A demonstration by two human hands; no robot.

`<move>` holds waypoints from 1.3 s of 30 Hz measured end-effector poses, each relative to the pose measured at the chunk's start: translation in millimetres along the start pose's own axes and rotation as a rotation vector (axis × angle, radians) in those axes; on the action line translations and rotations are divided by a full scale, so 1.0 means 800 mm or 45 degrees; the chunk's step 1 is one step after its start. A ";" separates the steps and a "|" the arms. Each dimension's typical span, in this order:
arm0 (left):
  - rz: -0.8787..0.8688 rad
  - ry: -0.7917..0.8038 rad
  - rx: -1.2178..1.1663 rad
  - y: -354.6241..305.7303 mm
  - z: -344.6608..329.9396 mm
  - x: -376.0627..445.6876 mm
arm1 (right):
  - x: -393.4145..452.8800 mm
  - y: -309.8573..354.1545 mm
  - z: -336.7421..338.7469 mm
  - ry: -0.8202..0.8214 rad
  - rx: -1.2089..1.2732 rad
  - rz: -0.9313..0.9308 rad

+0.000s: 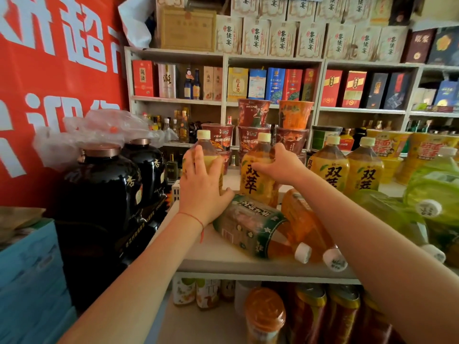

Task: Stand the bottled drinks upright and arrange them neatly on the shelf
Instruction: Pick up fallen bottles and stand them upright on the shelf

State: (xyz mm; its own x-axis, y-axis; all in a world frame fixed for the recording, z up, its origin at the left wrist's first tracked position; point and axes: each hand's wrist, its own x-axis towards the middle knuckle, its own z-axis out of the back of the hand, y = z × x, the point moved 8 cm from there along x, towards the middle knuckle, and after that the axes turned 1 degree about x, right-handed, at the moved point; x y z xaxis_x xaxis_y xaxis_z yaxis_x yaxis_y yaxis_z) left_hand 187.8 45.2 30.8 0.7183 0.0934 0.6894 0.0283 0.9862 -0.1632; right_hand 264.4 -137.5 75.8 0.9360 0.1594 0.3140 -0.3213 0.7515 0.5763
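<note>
- The white shelf (211,254) in front of me carries the bottled drinks, with 2 black jars (104,184) standing just off its left end.
- 2 yellow tea bottles (345,165) stand upright side by side at the back right of the shelf.
- A green-labelled tea bottle (250,227) lies on its side in the middle, cap toward me, and an orange bottle (305,219) lies touching it on the right.
- My left hand (201,184) holds an upright yellow bottle (208,155) at the back left; its fingers are curled round the bottle's body.
- My right hand (280,167) grips a second upright yellow bottle (255,175) beside the first, fingers clamped on its shoulder below the cap.
- Instant noodle cups (273,122) are stacked behind those 2 bottles.
- A thin red string (196,219) circles my left wrist.
</note>
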 end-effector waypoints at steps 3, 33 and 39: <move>0.017 0.068 -0.009 0.000 0.001 -0.008 | -0.008 0.003 -0.004 0.029 -0.019 -0.011; -0.530 1.337 0.045 -0.111 -0.015 -0.057 | -0.169 -0.041 -0.010 0.378 -0.695 0.469; -0.508 1.090 -0.250 -0.101 -0.012 -0.061 | -0.179 -0.024 -0.015 0.343 -0.685 0.530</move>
State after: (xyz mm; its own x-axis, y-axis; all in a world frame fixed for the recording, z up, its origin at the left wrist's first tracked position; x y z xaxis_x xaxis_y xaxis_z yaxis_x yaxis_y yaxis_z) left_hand 157.0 -40.5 3.8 0.8918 -0.4521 -0.0163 0.4405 0.8759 -0.1971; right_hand 138.7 -167.2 10.9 0.7771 0.6001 0.1900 -0.6076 0.7939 -0.0224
